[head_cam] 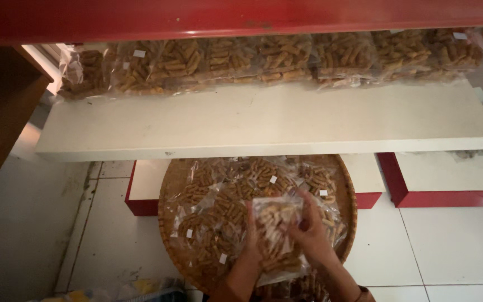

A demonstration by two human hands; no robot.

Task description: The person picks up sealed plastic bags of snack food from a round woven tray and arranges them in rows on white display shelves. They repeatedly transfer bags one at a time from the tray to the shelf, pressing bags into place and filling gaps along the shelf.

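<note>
- Dim shop corner, seen from above: white tiled floor (454,246) with dark grout lines, scuffed and stained toward the left.
- White shelf (269,126), smooth and flat-fronted, under a glossy red beam (241,17); a row of packed bags (275,59) lined along its back, clear plastic over golden-brown stick snacks, small white labels on some.
- Low red-edged plinths (448,196) with white tops under the shelf.
- Round woven tray (349,190), tan wicker with a raised rim, on the floor half under the shelf, heaped with more bags of the same snacks (213,201).
- Left hand (251,246) and right hand (308,229) together over the tray's near side, fingers (312,202) closed on a single clear snack bag (275,229), crinkled and glossy, held just above the heap.
- Crumpled plastic wrapping (141,291), partly yellow, at the bottom left edge, too dark to tell more.
</note>
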